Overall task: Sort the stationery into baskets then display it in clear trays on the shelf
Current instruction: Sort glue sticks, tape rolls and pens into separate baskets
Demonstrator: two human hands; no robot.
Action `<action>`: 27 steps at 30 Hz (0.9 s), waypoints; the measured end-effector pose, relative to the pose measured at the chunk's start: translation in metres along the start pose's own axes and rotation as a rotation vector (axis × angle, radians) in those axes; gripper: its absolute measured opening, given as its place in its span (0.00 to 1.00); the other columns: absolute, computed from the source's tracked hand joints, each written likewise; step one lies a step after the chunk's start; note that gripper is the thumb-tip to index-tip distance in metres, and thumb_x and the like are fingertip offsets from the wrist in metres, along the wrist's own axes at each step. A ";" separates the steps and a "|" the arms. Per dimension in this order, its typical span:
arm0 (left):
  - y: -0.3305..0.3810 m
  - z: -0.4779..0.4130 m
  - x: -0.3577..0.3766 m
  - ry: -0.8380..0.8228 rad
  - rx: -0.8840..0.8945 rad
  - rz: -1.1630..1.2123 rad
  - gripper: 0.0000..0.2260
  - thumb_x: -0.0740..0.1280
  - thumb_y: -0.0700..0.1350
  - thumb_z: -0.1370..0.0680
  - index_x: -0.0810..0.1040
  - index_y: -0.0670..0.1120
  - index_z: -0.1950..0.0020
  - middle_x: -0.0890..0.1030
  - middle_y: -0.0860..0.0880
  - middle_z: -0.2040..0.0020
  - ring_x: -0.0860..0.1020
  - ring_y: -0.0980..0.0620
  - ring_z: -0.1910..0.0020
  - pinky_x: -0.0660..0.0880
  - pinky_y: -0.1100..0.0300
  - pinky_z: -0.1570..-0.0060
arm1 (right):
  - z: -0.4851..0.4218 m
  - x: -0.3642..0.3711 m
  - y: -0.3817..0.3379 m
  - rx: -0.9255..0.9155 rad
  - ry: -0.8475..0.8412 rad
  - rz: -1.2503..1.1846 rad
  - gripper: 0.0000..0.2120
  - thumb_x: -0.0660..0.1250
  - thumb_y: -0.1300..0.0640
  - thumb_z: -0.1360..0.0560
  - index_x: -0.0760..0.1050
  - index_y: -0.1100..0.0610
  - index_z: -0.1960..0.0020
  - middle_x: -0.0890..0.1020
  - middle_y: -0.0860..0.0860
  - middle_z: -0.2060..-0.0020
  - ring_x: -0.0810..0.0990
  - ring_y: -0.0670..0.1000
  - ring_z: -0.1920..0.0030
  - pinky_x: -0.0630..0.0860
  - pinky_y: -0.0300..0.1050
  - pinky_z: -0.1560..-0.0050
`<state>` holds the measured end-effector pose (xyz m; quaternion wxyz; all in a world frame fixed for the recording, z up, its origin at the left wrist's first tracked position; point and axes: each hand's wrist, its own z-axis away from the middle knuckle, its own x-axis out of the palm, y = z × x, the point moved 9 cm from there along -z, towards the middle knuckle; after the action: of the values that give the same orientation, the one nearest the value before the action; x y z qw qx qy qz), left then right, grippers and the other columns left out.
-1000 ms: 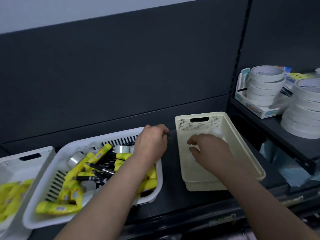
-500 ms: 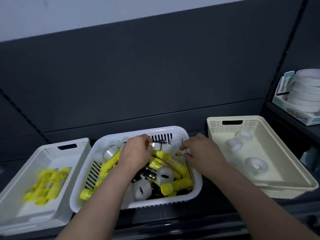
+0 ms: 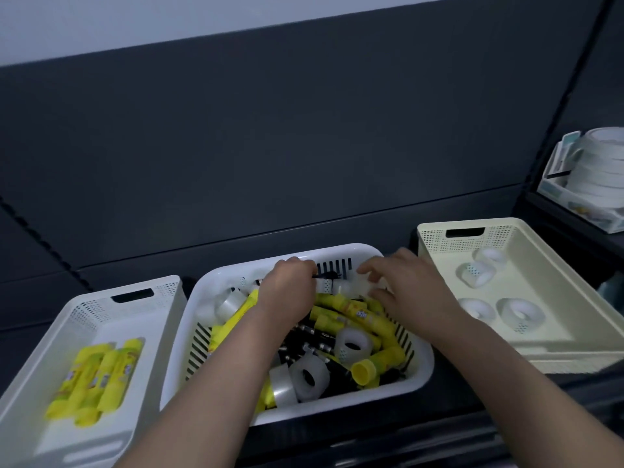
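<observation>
A white middle basket (image 3: pixel 341 412) holds mixed stationery: yellow glue sticks (image 3: pixel 354 314), black pens (image 3: pixel 304 336) and clear tape rolls (image 3: pixel 309 376). Both my hands are at its far end. My left hand (image 3: pixel 287 292) has curled fingers and pinches a small tape roll (image 3: pixel 325 284). My right hand (image 3: pixel 408 292) closes thumb and fingers on a clear tape roll (image 3: pixel 351 287) beside it. The left white basket (image 3: pixel 84 307) contains only yellow glue sticks (image 3: pixel 101 376). The cream basket (image 3: pixel 449 251) on the right contains several clear tape rolls (image 3: pixel 520 312).
All three baskets stand side by side on a dark shelf against a dark back panel (image 3: pixel 304 146). At the far right, a higher shelf carries a box with stacked white tape rolls (image 3: pixel 597 173). The shelf's front edge (image 3: pixel 405 444) runs below the baskets.
A second ago my right hand was in the cream basket and my left on the middle basket's rim. Both hands now reach into the middle basket's far end, and the view has swung left.
</observation>
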<state>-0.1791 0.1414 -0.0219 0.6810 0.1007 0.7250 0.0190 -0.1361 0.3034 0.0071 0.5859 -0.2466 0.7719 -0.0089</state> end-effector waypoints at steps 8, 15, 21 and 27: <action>-0.003 -0.003 -0.009 0.074 -0.049 0.171 0.05 0.62 0.46 0.22 0.73 0.47 0.48 0.74 0.48 0.47 0.76 0.44 0.50 0.69 0.55 0.58 | 0.023 -0.018 0.008 0.031 0.252 -0.164 0.18 0.71 0.61 0.29 0.77 0.49 0.41 0.80 0.41 0.57 0.73 0.47 0.53 0.71 0.48 0.54; 0.054 0.003 -0.030 0.143 0.143 0.435 0.02 0.66 0.45 0.23 0.74 0.48 0.51 0.77 0.51 0.49 0.75 0.51 0.55 0.74 0.54 0.55 | 0.043 -0.044 0.067 0.222 0.327 -0.032 0.18 0.70 0.61 0.28 0.78 0.50 0.40 0.82 0.47 0.56 0.74 0.54 0.51 0.73 0.52 0.52; 0.126 0.006 -0.019 0.103 0.306 0.489 0.04 0.68 0.48 0.23 0.76 0.49 0.52 0.77 0.53 0.45 0.76 0.54 0.52 0.74 0.53 0.50 | 0.072 -0.062 0.172 0.486 0.141 0.211 0.17 0.68 0.57 0.26 0.77 0.49 0.38 0.83 0.48 0.50 0.74 0.54 0.44 0.71 0.50 0.47; 0.207 0.003 0.002 0.006 0.424 0.408 0.04 0.68 0.46 0.24 0.77 0.49 0.51 0.77 0.54 0.49 0.76 0.52 0.50 0.71 0.58 0.52 | 0.080 -0.045 0.207 0.495 -0.128 0.281 0.18 0.62 0.56 0.26 0.76 0.44 0.38 0.82 0.45 0.48 0.71 0.50 0.40 0.70 0.45 0.48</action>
<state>-0.1514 0.3437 0.0103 0.6248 0.3844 0.6796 0.0040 -0.1311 0.5251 -0.0404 0.6713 0.0132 0.7342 -0.1004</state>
